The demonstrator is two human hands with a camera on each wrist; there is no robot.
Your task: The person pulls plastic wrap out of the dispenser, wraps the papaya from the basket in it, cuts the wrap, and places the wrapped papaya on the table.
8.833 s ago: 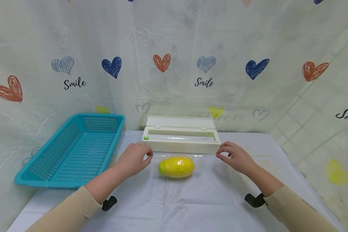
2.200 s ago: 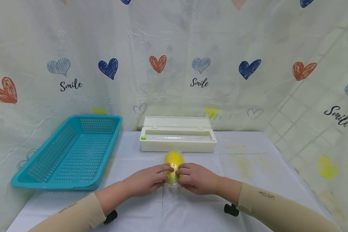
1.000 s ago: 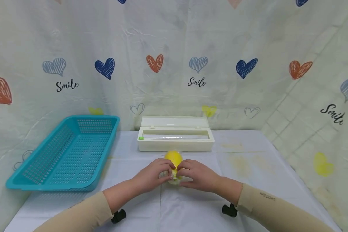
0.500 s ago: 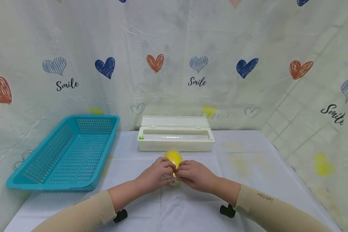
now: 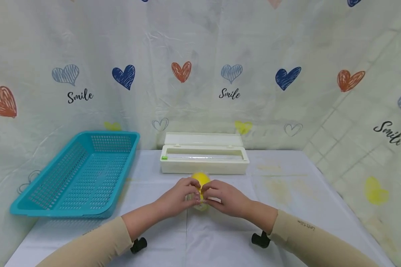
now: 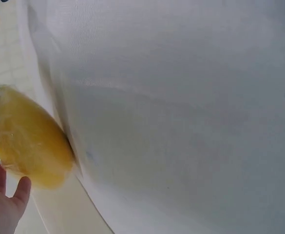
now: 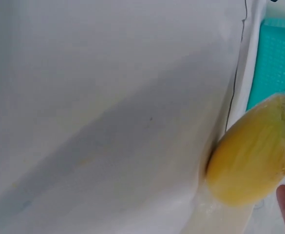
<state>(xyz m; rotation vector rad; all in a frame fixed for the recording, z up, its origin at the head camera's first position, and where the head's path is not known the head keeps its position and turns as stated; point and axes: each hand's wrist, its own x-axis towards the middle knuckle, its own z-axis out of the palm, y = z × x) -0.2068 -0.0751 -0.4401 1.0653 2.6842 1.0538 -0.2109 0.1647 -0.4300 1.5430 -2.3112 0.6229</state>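
Note:
A yellow oval fruit, perhaps a mango, stands in the middle of the table in clear cling film. Its long side points away from me, and the hands partly hide its near end. At that end my left hand pinches the gathered film between curled fingers and thumb. Facing it, my right hand pinches the film from the other side, its fingertips almost meeting the left ones. Wrinkled film shows over the fruit in the left wrist view. In the right wrist view the fruit has a greenish end.
Behind the fruit is a white cling film dispenser with its lid raised and a green slider at left. A turquoise perforated basket sits on the left. White cloth covers the table; a heart-printed curtain hangs behind.
Earlier the fruit lay crosswise with my hands at the dispenser's front corners; it has since turned lengthwise. In the last second my fingers keep working the film at its near end.

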